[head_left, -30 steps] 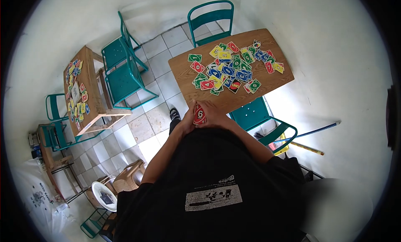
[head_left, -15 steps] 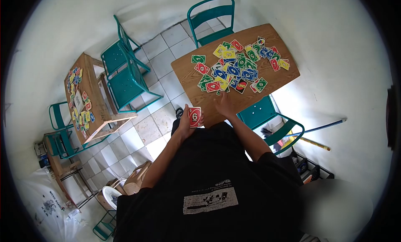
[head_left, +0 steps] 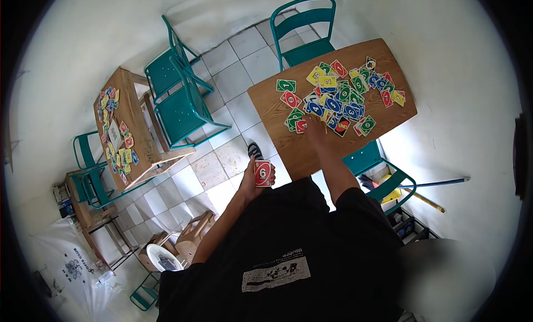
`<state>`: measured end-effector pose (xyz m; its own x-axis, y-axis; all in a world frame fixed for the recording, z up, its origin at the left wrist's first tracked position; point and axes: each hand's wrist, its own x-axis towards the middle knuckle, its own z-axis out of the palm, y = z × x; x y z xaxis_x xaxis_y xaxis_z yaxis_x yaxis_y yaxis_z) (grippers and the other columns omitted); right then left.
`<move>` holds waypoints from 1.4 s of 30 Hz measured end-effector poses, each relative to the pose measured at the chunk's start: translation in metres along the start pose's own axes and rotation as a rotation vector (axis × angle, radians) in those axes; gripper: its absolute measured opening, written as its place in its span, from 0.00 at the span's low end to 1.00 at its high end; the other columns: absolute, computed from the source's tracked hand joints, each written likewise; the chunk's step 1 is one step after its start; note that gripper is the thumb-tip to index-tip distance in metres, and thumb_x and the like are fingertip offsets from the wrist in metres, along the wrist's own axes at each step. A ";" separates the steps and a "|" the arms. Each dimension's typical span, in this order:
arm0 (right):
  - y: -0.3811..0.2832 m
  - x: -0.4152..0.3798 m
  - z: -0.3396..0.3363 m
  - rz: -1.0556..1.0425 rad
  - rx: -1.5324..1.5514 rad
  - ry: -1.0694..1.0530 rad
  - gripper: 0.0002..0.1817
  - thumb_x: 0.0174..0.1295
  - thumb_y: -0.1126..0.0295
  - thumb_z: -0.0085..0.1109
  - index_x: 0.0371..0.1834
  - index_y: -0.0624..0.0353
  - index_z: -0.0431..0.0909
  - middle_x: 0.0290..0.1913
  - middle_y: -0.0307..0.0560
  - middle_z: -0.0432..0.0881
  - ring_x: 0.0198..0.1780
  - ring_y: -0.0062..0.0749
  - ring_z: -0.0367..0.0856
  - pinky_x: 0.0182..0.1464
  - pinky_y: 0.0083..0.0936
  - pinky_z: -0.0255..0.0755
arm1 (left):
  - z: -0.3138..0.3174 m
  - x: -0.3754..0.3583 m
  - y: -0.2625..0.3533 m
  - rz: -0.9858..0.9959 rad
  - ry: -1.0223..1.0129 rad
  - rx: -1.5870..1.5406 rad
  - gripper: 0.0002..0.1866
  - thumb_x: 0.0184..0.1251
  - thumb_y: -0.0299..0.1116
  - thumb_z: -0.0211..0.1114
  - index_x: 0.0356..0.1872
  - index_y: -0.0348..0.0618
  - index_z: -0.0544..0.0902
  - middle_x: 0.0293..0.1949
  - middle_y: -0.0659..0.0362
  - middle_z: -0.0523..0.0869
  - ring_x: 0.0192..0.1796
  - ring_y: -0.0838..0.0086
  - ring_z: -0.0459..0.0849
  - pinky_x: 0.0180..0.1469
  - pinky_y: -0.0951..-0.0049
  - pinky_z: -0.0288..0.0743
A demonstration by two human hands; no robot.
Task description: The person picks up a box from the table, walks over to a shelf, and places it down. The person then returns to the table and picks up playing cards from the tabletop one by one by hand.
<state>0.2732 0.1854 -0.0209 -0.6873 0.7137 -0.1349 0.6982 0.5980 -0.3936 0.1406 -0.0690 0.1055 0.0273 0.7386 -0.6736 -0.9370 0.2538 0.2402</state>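
My left hand [head_left: 250, 180], in front of my body near the table's edge, is closed around a red UNO card [head_left: 262, 174] marked 6, face toward me. My right hand [head_left: 315, 129] reaches over the table with fingers stretched out at the near side of a spread of cards. Right beside those fingertips lies a red 4 card [head_left: 301, 126], partly covered by the hand. Around it are green cards [head_left: 292, 119], a blue 4 card [head_left: 315, 109] and a black UNO card back [head_left: 342, 126]. The loose heap overlaps in mixed colours, mostly face up.
The cards lie on a brown wooden table [head_left: 294, 155]. Green metal chairs stand at its far side [head_left: 308, 50] and right side [head_left: 363, 158]. At left, another wooden table [head_left: 136, 141] carries more cards. Brooms [head_left: 438, 183] lean by the right wall.
My right hand has moved forward from the table's near edge to the red 4 card. My left hand still holds the red 6 card. The whole view has shifted slightly.
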 end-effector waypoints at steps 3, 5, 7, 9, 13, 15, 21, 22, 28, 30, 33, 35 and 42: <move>0.004 0.005 0.010 0.043 -0.069 -0.053 0.30 0.53 0.72 0.70 0.61 0.47 0.70 0.60 0.41 0.71 0.66 0.39 0.67 0.64 0.51 0.61 | -0.003 0.001 0.011 -0.022 0.030 0.007 0.40 0.74 0.67 0.32 0.39 0.36 0.78 0.26 0.57 0.78 0.27 0.70 0.77 0.34 0.69 0.74; 0.003 0.010 0.015 0.115 -0.139 -0.034 0.28 0.54 0.71 0.69 0.60 0.47 0.71 0.58 0.41 0.72 0.64 0.40 0.68 0.64 0.51 0.60 | -0.003 0.000 0.017 -0.032 0.052 0.011 0.40 0.74 0.67 0.32 0.39 0.36 0.78 0.26 0.57 0.78 0.27 0.70 0.78 0.35 0.69 0.74; 0.005 0.007 0.018 0.154 -0.187 -0.036 0.25 0.56 0.70 0.67 0.58 0.48 0.72 0.56 0.42 0.72 0.62 0.41 0.69 0.64 0.51 0.59 | 0.000 -0.004 0.021 -0.026 0.068 0.032 0.40 0.73 0.68 0.32 0.39 0.38 0.78 0.25 0.58 0.77 0.28 0.70 0.76 0.34 0.69 0.71; 0.008 0.010 0.020 0.159 -0.208 -0.034 0.22 0.57 0.69 0.66 0.55 0.49 0.73 0.55 0.44 0.73 0.61 0.41 0.69 0.64 0.51 0.58 | 0.004 -0.002 0.032 -0.017 0.063 0.058 0.40 0.73 0.69 0.32 0.39 0.38 0.78 0.25 0.58 0.76 0.28 0.70 0.75 0.35 0.70 0.69; 0.008 -0.004 0.008 0.177 -0.145 0.018 0.11 0.62 0.68 0.55 0.47 0.51 0.78 0.49 0.44 0.77 0.58 0.40 0.74 0.60 0.45 0.65 | 0.013 0.002 0.044 -0.022 0.013 0.042 0.41 0.74 0.68 0.31 0.41 0.37 0.79 0.28 0.57 0.81 0.30 0.70 0.80 0.35 0.70 0.76; 0.013 -0.013 0.003 0.195 -0.046 0.042 0.09 0.64 0.67 0.53 0.44 0.53 0.79 0.49 0.46 0.78 0.58 0.42 0.73 0.60 0.45 0.65 | 0.012 0.011 0.043 0.007 -0.011 0.071 0.41 0.74 0.68 0.31 0.41 0.37 0.79 0.28 0.57 0.81 0.30 0.69 0.80 0.36 0.69 0.76; 0.030 -0.045 -0.027 0.211 0.309 0.091 0.11 0.66 0.63 0.52 0.42 0.59 0.77 0.38 0.53 0.80 0.42 0.48 0.82 0.42 0.43 0.74 | 0.044 0.032 0.007 0.044 -0.040 0.093 0.40 0.75 0.66 0.29 0.42 0.38 0.79 0.29 0.57 0.82 0.31 0.70 0.82 0.38 0.69 0.78; 0.032 -0.050 -0.031 0.213 0.368 0.087 0.10 0.66 0.63 0.51 0.39 0.58 0.76 0.34 0.51 0.79 0.37 0.47 0.80 0.38 0.41 0.73 | 0.043 0.042 -0.006 0.038 -0.064 0.091 0.40 0.75 0.67 0.30 0.43 0.38 0.79 0.29 0.57 0.83 0.31 0.70 0.82 0.39 0.69 0.79; 0.080 -0.056 -0.026 0.620 1.783 -0.619 0.18 0.68 0.52 0.43 0.26 0.51 0.68 0.18 0.35 0.64 0.22 0.27 0.64 0.29 0.28 0.61 | 0.060 0.077 -0.074 -0.056 -0.177 0.258 0.43 0.71 0.71 0.31 0.45 0.39 0.80 0.31 0.59 0.84 0.33 0.71 0.84 0.41 0.68 0.81; 0.055 -0.067 -0.086 0.545 2.363 -0.924 0.19 0.67 0.48 0.40 0.25 0.49 0.64 0.18 0.32 0.58 0.21 0.21 0.57 0.30 0.24 0.57 | 0.076 0.078 -0.069 -0.061 -0.146 0.247 0.43 0.71 0.71 0.31 0.45 0.39 0.80 0.31 0.59 0.84 0.33 0.71 0.84 0.41 0.68 0.81; 0.027 -0.078 -0.149 0.423 2.526 -0.993 0.20 0.65 0.46 0.41 0.25 0.49 0.64 0.19 0.31 0.55 0.21 0.21 0.55 0.33 0.23 0.54 | 0.079 0.092 -0.064 -0.024 -0.086 0.224 0.43 0.71 0.71 0.30 0.45 0.40 0.81 0.32 0.58 0.85 0.33 0.71 0.85 0.39 0.68 0.82; 0.024 -0.079 -0.160 0.336 2.514 -1.027 0.22 0.64 0.43 0.41 0.25 0.49 0.63 0.19 0.31 0.54 0.22 0.21 0.54 0.33 0.23 0.53 | 0.081 0.099 -0.064 0.021 -0.072 0.207 0.43 0.71 0.71 0.30 0.45 0.40 0.81 0.32 0.58 0.85 0.33 0.70 0.85 0.39 0.67 0.82; 0.022 -0.080 -0.173 0.301 2.457 -0.907 0.25 0.66 0.40 0.44 0.27 0.50 0.63 0.21 0.31 0.54 0.22 0.21 0.55 0.34 0.22 0.56 | 0.101 0.092 -0.075 0.016 -0.004 0.274 0.40 0.71 0.71 0.35 0.44 0.42 0.80 0.32 0.58 0.85 0.33 0.70 0.84 0.38 0.68 0.81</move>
<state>0.3780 0.2048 0.1382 -0.9724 0.0777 -0.2198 -0.0801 -0.9968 0.0020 0.2488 0.0432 0.0963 0.0150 0.7465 -0.6652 -0.8079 0.4010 0.4319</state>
